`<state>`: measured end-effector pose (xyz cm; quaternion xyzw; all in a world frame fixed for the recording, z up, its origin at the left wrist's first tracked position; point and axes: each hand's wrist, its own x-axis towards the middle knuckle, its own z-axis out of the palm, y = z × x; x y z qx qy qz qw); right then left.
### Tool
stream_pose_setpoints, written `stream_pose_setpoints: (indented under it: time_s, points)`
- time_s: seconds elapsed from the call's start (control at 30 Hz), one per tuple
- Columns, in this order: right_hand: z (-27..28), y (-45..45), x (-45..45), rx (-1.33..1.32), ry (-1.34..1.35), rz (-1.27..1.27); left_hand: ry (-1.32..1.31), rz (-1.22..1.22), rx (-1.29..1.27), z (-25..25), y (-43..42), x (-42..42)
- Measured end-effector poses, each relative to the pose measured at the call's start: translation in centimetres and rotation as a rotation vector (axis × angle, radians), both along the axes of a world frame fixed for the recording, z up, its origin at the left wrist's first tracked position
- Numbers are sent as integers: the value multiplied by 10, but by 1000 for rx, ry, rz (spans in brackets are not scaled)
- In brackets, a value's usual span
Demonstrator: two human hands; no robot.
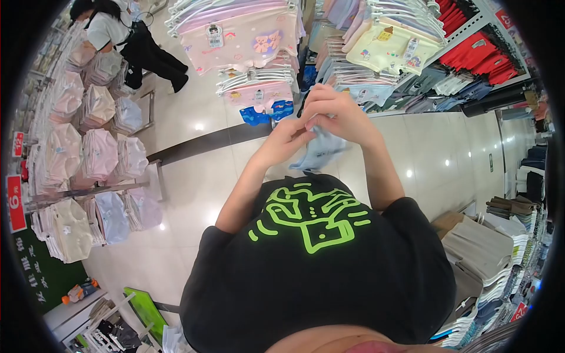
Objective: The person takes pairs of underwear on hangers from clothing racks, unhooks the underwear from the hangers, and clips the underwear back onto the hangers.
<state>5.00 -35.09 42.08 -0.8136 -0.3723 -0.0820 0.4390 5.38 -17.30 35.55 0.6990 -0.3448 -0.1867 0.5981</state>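
Both hands meet in front of my chest, at the top of a light blue piece of clothing (322,150) with dark marks on it. My right hand (334,116) has its fingers curled in a pinch over the cloth's upper end. From the left, my left hand (285,140) reaches in with its fingertips closed against the same end. A thin black piece (303,105) shows just beside the fingers; what it belongs to I cannot make out. The cloth hangs loosely below my hands, and its exact kind is hard to tell.
Ahead hang pink children's underpants (238,44) and yellow ones (388,50) on white hangers. Racks of pastel underwear (97,153) line the left, where another person (126,41) stands. Red garments (477,59) hang far right, and folded clothes (479,247) lie behind right.
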Motion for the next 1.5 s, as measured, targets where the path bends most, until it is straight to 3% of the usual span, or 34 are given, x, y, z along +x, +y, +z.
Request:
stream_pose_setpoints:
  time_s: [0.07,0.13,0.17,0.23,0.3,0.37,0.47,0.63,0.73,0.9,1.03,1.07,1.13,1.17,1.23,1.3,1.4,1.5]
  points:
    - [2,-2,0,28,-5,-26,70,23,51,-2,-7,-1]
    - [0,2,0,86,-211,-368,227,184,-211,-2,-17,-6]
    - [-1,5,-3,85,-214,-368,225,183,-213,-5,-19,-5]
    - [-6,10,-11,233,-60,-847,64,336,-49,-10,-21,-3]
    - [-23,2,-13,203,29,-826,23,399,-92,-4,-27,-6]
    - [-28,3,-20,314,572,-464,-12,456,-130,-1,-32,-10]
    - [-39,1,-20,286,575,-427,-108,454,-183,-1,-34,-14]
    - [-41,0,-20,260,615,-413,-152,467,41,0,-27,-14]
    - [-46,3,-21,244,583,-435,-198,462,45,0,-25,-12]
    - [-58,6,-20,435,587,-269,-213,410,73,-11,-23,-6]
    - [-63,3,-17,427,564,-268,-249,314,-5,-4,-21,-8]
    - [-62,0,-17,532,703,-304,-249,313,-6,-12,-18,-5]
    - [-63,-5,-17,639,846,-340,558,241,-293,-25,-10,1]
    - [-63,-8,-18,713,928,-311,562,243,-291,-24,-8,2]
    - [-64,-11,-19,863,1087,-252,885,228,-578,-15,-5,2]
    - [-63,-10,-22,882,1135,-307,926,201,-575,-17,1,6]
    - [-68,-19,-21,1095,1194,-40,1050,211,-673,-23,8,14]
    - [-74,-20,-25,1128,1202,-70,1019,176,-803,-32,17,20]
